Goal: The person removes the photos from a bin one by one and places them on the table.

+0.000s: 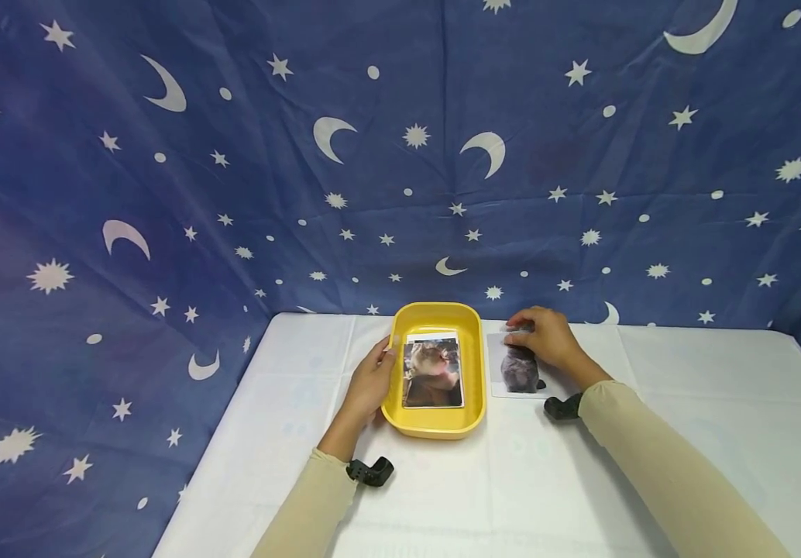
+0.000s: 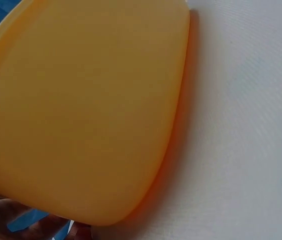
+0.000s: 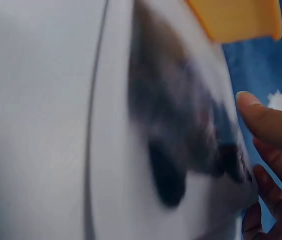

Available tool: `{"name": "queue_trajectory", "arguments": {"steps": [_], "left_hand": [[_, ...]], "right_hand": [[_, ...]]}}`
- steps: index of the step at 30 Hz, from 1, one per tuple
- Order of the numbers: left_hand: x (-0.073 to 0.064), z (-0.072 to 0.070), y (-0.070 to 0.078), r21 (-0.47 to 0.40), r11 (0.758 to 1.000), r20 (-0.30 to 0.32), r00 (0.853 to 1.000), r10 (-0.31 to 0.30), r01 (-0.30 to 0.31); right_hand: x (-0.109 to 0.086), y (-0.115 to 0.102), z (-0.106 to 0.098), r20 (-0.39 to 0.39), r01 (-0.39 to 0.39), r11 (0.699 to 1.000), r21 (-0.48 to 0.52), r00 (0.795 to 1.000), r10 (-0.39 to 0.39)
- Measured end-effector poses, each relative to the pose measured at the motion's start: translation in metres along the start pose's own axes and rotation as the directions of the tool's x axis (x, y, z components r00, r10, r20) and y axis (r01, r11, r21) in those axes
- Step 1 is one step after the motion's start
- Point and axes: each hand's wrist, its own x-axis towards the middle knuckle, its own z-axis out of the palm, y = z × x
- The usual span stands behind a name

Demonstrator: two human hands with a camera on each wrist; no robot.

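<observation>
Photo (image 1: 520, 375) | on counter (image 1: 547, 496), beside tray (image 1: 435, 422) | right hand (image 1: 548, 338) at its far edge, fingers half-open, gripping nothing | left hand (image 1: 369, 381) gripping tray's left rim, fingers curled

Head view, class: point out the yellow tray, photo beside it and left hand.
Yellow tray (image 1: 434, 419): head view, bare floor, near end.
Photo beside it (image 1: 520, 371): head view, printed animal's body.
Left hand (image 1: 369, 381): head view, back of the hand.

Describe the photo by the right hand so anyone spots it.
On the white table, find the yellow tray. Right of it, at the right hand, is a dark-animal photo with pale background. Unlike the stacked photos, it lies outside the tray.
</observation>
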Motion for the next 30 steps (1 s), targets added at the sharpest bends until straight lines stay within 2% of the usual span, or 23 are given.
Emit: {"name": "queue_trajectory", "arguments": {"steps": [3,7,10,14,16,19,21,24,26,30], "left_hand": [[0.001,0.001,0.003,0.005,1.0,0.004,1.0,0.0,0.0],[0.0,0.0,0.003,0.018,1.0,0.012,1.0,-0.002,0.002],[0.0,-0.001,0.002,0.024,1.0,0.012,1.0,-0.008,0.008],[-0.001,-0.001,0.001,0.019,1.0,0.012,1.0,-0.017,0.017],[-0.002,-0.001,0.001,0.005,1.0,0.012,1.0,-0.017,0.017],[-0.004,-0.003,0.0,0.002,1.0,-0.001,1.0,-0.019,0.019],[-0.005,-0.003,-0.001,-0.005,1.0,-0.003,1.0,-0.017,0.017],[-0.005,-0.003,-0.002,-0.006,1.0,-0.003,1.0,-0.013,0.013],[-0.005,-0.002,-0.002,-0.014,1.0,0.004,1.0,-0.008,0.008],[-0.003,0.0,0.0,-0.014,1.0,0.016,1.0,0.0,0.0]], "right_hand": [[0.002,-0.018,-0.004,-0.047,-0.014,1.0,0.018,0.999,0.015],[0.008,-0.049,-0.009,-0.091,-0.07,0.996,-0.058,0.994,0.064],[0.014,-0.065,-0.012,-0.049,-0.127,0.979,-0.16,0.991,0.12],[0.019,-0.068,-0.009,0.042,-0.144,0.966,-0.216,0.987,0.157],[0.021,-0.068,-0.005,0.037,-0.129,0.975,-0.181,0.99,0.138],[0.024,-0.075,0.002,-0.055,-0.086,0.993,-0.078,0.995,0.082],[0.026,-0.084,0.005,-0.129,-0.038,0.999,-0.009,0.991,0.037],[0.032,-0.099,0.008,-0.178,0.03,0.998,0.051,0.984,-0.021],[0.036,-0.109,0.01,-0.16,0.076,0.995,0.062,0.985,-0.065],[0.045,-0.126,0.016,-0.031,0.108,0.991,0.081,0.994,-0.106]]}}
